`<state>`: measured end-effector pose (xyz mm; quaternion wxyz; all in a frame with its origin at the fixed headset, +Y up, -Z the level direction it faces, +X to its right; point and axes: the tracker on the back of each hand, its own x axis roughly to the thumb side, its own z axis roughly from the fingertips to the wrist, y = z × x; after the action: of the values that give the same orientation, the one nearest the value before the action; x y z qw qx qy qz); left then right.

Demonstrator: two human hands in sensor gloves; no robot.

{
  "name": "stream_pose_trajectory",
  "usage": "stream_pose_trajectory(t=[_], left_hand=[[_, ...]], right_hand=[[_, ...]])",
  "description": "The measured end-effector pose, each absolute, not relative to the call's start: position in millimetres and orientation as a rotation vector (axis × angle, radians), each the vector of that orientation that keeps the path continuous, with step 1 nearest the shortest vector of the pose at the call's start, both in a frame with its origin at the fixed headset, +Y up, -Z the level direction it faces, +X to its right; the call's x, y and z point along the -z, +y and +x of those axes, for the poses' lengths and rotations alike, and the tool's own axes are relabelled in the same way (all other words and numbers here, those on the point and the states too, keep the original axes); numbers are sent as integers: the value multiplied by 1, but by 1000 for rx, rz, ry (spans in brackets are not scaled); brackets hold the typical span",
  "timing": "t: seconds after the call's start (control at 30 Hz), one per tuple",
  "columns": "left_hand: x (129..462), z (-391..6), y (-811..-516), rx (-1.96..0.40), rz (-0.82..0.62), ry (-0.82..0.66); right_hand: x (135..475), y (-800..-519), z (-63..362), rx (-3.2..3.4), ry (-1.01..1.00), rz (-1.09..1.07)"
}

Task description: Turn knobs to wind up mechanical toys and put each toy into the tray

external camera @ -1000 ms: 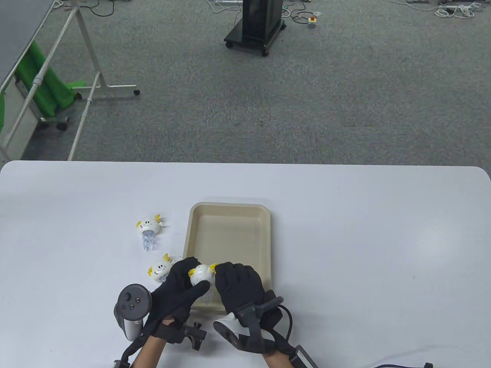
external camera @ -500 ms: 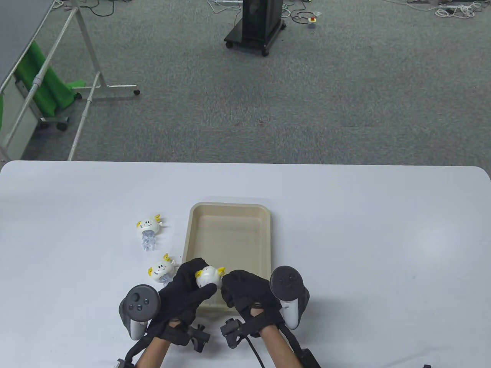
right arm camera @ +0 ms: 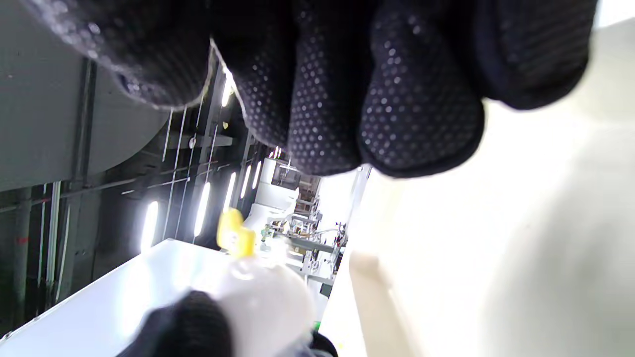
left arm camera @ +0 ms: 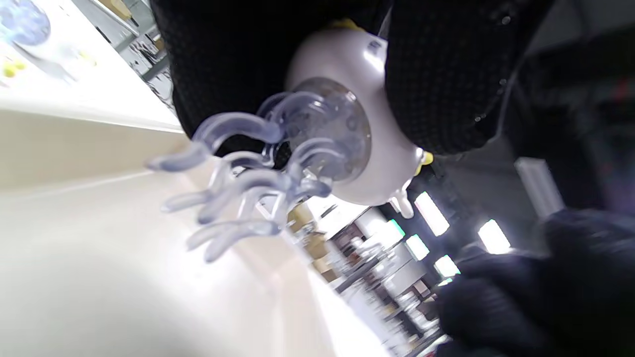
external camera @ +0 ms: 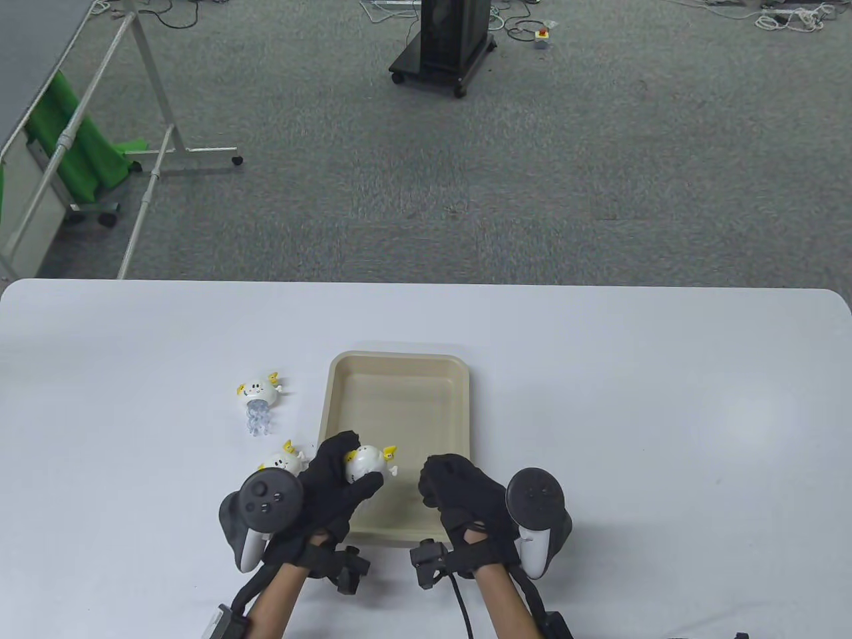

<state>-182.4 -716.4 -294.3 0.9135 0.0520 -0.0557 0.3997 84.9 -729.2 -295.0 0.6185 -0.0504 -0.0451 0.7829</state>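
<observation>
My left hand (external camera: 336, 479) grips a white jellyfish toy (external camera: 366, 462) with yellow fins, held over the near left part of the beige tray (external camera: 399, 363). The left wrist view shows that toy (left arm camera: 347, 144) from below, its clear tentacles (left arm camera: 238, 173) hanging over the tray floor. My right hand (external camera: 459, 492) is off the toy, to its right above the tray's near edge, fingers curled and holding nothing. The right wrist view has the fingers (right arm camera: 347, 89) bunched at the top and the toy (right arm camera: 263, 297) blurred below. Two more jellyfish toys (external camera: 258, 394) (external camera: 283, 459) lie on the table left of the tray.
The white table (external camera: 632, 413) stretches to the right of the tray. The nearer spare toy lies partly behind my left hand's tracker (external camera: 263, 512). Beyond the far table edge are grey carpet, a black wheeled stand (external camera: 446, 46) and a white rack (external camera: 100, 133).
My right hand has let go of the toy and drawn back to the right. The left hand has carried the toy a little forward and right, over the tray.
</observation>
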Motion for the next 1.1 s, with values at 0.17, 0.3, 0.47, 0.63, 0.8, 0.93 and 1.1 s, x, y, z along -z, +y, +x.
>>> stream_pose_trajectory(t=[0.17, 0.3, 0.47, 0.63, 0.8, 0.93, 1.1], left_hand=[[316, -157, -725, -489, -39, -49], [327, -141, -740, -329, -165, -16], [334, -140, -757, -276, -257, 26], [334, -143, -755, -290, -282, 27], [326, -150, -734, -323, -129, -15], [323, -174, -705, -368, 15, -6], [328, -224, -694, -431, 92, 115]], right_hand=[[298, -729, 93, -1761, -116, -134], [297, -728, 98, -1768, -123, -142], [297, -728, 99, -1762, -129, -146], [298, -729, 97, -1770, -130, -143], [297, -729, 97, -1778, -135, -143], [297, -730, 98, -1778, -137, -147], [296, -729, 97, -1781, -140, -145]])
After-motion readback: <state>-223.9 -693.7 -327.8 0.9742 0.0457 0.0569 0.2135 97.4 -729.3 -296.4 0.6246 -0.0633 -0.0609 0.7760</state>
